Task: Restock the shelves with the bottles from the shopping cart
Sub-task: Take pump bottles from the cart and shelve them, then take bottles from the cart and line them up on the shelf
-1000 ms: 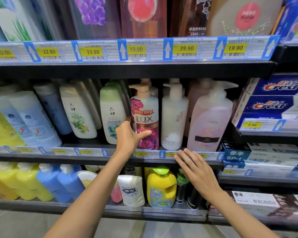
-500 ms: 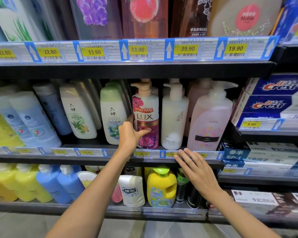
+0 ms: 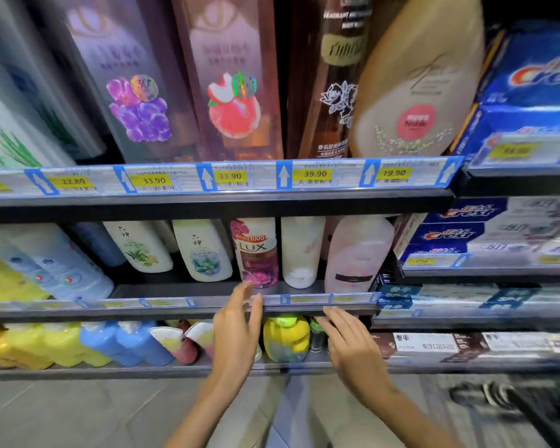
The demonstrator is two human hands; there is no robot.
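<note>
A pink LUX bottle [image 3: 257, 253] stands upright on the middle shelf [image 3: 181, 291], between a white and green bottle [image 3: 204, 252] and a plain white bottle [image 3: 301, 253]. My left hand [image 3: 238, 331] hovers just below and in front of the LUX bottle, fingers apart, holding nothing. My right hand [image 3: 349, 344] is to its right, in front of the lower shelf, also empty with fingers spread. The dark edge of the shopping cart [image 3: 511, 402] shows blurred at the bottom right.
The upper shelf holds tall boxed bottles [image 3: 236, 92] and a tan bottle [image 3: 414, 92]. Crest toothpaste boxes [image 3: 459, 234] fill the right bay. Yellow and blue bottles [image 3: 88, 344] line the bottom shelf, above grey floor tiles [image 3: 78, 412].
My left hand has let go of the LUX bottle and drawn back below the shelf edge. The view has tilted upward and pulled away, and the picture is now blurred.
</note>
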